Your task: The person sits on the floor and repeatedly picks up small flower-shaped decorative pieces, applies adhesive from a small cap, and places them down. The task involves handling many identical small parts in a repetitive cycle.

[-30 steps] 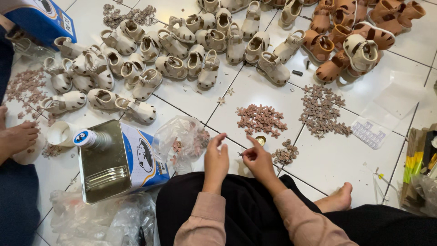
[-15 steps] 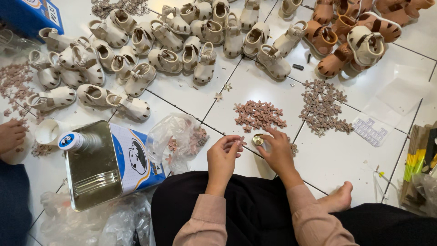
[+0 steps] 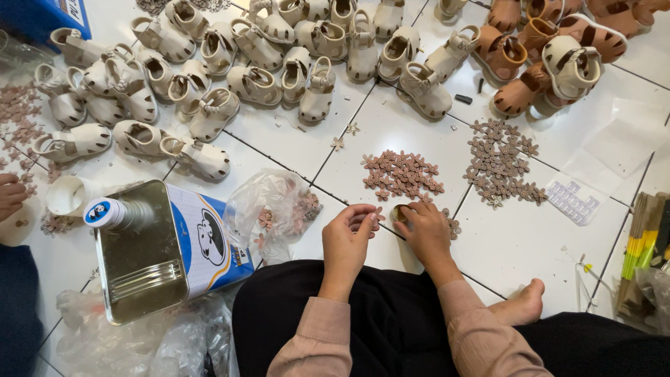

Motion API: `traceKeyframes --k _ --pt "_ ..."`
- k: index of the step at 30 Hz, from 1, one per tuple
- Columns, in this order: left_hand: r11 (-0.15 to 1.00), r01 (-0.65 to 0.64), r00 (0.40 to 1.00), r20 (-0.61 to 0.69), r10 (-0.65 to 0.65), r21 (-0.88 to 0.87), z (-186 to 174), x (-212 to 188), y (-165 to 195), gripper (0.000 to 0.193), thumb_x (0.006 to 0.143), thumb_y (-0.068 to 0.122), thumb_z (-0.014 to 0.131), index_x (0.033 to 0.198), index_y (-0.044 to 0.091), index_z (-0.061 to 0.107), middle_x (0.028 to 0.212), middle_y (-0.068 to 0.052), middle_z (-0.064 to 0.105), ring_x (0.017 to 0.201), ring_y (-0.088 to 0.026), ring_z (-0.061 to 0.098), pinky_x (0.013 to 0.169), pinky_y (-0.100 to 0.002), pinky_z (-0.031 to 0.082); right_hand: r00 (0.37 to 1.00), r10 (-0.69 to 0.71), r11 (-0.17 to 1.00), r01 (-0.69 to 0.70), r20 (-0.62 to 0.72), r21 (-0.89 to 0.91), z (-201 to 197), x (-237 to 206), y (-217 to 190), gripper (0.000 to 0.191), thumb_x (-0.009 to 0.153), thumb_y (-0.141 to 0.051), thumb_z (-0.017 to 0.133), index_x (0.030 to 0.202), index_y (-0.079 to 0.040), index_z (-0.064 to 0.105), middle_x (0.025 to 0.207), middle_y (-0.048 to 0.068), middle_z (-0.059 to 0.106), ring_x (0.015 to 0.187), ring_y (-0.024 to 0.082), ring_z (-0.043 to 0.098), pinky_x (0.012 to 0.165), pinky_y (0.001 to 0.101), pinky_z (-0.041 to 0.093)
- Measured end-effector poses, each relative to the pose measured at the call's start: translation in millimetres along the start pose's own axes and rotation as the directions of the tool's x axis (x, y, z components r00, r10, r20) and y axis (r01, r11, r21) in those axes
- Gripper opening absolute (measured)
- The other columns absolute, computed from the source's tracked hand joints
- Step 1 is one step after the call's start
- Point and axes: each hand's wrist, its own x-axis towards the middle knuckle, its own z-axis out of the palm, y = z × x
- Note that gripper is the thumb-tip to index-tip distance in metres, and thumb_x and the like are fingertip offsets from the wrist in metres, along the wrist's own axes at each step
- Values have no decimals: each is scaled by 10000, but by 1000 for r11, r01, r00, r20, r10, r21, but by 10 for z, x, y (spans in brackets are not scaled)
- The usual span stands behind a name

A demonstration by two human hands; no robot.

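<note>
Cream sandals (image 3: 279, 63) crowd the white tiled floor (image 3: 516, 244) above a square metal tin (image 3: 160, 244). The left hand (image 3: 347, 241) pinches a small flower ornament (image 3: 377, 213) in narrow fingers; the right hand (image 3: 426, 230) grips a little round container (image 3: 399, 213) beside it.

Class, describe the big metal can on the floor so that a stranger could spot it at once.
Start at the white tiled floor, left of the person's left hand. The metal can lies on its side beside a clear plastic bag. Alone among the small sandals, it is large, boxy and shiny, with a white-capped spout.
</note>
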Motion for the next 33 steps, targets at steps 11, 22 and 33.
traceKeyframes --k 11,22,33 --pt "999 -34 999 9 33 17 -8 -24 39 170 953 85 657 1068 -22 724 913 -84 802 776 -107 746 670 -236 608 999 50 999 -50 -5 20 12 -6 11 240 740 -292 856 868 -99 795 1064 15 755 1123 223 636 917 418 503" --pt "997 11 1000 17 -10 -71 2 46 -149 236 961 57 606 1147 -44 709 958 -99 784 851 -141 777 686 -263 642 940 262 703 -341 219 624 -157 38 145 359 728 -168 870 1072 -119 776 1330 73 660 1185 211 610 938 378 530" --pt "999 33 999 20 -32 -16 -5 37 -192 239 962 56 607 1161 -29 710 952 -117 791 850 -138 775 697 -257 642 883 293 409 -461 365 787 -213 55 265 357 766 -54 800 1119 -85 753 1445 61 552 839 126 666 710 264 592"
